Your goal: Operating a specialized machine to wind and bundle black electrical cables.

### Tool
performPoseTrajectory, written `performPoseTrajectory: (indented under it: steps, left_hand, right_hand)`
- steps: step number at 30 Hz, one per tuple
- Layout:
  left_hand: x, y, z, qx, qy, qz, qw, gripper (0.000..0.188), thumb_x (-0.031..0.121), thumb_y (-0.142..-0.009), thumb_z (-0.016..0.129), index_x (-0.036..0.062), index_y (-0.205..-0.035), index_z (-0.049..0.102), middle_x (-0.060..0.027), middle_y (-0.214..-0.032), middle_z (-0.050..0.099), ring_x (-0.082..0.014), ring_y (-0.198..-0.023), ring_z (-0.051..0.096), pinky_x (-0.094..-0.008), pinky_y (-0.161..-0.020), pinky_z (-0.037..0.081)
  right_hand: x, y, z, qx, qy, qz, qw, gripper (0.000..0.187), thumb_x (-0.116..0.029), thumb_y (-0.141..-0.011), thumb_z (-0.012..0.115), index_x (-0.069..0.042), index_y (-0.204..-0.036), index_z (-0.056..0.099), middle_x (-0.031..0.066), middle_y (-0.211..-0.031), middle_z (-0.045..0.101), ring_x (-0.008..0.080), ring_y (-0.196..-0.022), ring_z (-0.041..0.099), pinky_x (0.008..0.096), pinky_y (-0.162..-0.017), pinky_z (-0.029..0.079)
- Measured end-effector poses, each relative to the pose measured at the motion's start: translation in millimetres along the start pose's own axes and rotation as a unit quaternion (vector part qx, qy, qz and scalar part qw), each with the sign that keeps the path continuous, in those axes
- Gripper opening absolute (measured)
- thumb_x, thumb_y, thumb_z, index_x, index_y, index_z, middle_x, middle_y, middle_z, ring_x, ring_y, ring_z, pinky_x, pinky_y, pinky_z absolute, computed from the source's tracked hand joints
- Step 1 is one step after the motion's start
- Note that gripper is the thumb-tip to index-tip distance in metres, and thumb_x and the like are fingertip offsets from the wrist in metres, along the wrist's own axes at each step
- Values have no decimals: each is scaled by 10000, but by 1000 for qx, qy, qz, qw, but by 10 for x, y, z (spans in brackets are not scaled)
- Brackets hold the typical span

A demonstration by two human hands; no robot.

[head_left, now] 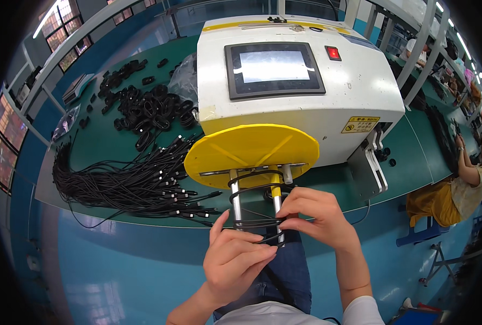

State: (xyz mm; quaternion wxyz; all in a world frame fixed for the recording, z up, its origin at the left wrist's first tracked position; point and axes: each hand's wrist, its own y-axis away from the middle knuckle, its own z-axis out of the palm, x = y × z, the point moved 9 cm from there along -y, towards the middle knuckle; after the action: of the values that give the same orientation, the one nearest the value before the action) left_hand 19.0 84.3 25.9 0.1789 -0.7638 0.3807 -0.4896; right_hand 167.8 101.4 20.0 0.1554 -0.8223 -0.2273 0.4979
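Note:
A black cable (pixel 256 223) is wound in several loose turns around two metal posts (pixel 235 189) that stick out from a yellow disc (pixel 252 145). The right post has a yellow sleeve near the disc. My left hand (pixel 233 259) is closed, fingers and thumb pinching the cable close to the posts' near ends. Just to the right, my right hand (pixel 319 216) holds the turns at the right post between thumb and fingers. The cable's ends are hidden from me.
Behind the disc stands a white machine (pixel 306 119) with a screen (pixel 273 67) and red switch (pixel 333 53). On the green table (pixel 100 154) lie a bundle of black cables (pixel 116 187) and a heap of black coils (pixel 154 108). Another person (pixel 452 195) sits at right.

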Motion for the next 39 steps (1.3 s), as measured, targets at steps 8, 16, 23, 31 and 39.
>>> performPoseTrajectory:
  steps: [8, 16, 23, 31, 39]
  left_hand:
    - [20, 41, -8, 11, -4, 7, 1000, 215, 65, -616, 812, 138, -784, 699, 39, -718, 623, -181, -780, 589, -457, -905, 417]
    - [50, 64, -28, 38, -25, 33, 998, 215, 79, -621, 783, 135, -815, 712, 49, -769, 647, -149, -773, 584, -348, -793, 429]
    - [55, -23, -65, 35, -39, 49, 997, 215, 98, -611, 789, 131, -808, 709, 52, -767, 651, -162, -772, 561, -318, -707, 377]
    - [168, -123, 27, -5, -62, 88, 994, 207, 111, -607, 788, 139, -797, 712, 65, -769, 655, -161, -758, 543, -304, -689, 362]
    - [213, 19, -42, 2, -63, 104, 993, 191, 146, -641, 774, 140, -821, 709, 57, -793, 654, -151, -751, 537, -300, -671, 363]
  right_hand:
    - [-216, -134, 87, -95, 116, -79, 986, 196, -20, -671, 753, -28, -804, 609, 79, -753, 572, 213, -652, 584, 286, -533, 458]
    - [-282, 159, 96, 25, 186, -156, 970, 212, 7, -662, 757, -21, -813, 610, 90, -790, 582, 206, -621, 591, 276, -488, 455]
    - [225, 296, 67, 140, -113, 80, 980, 178, 29, -696, 719, -4, -833, 609, 107, -762, 572, 226, -631, 599, 271, -497, 466]
    - [41, 218, -18, 54, 26, 12, 998, 161, 25, -732, 700, -3, -866, 616, 145, -820, 612, 259, -691, 615, 316, -571, 496]
    - [-432, 387, -4, 130, 150, 4, 980, 253, 103, -661, 686, 11, -894, 650, 124, -882, 603, 217, -693, 610, 263, -606, 506]
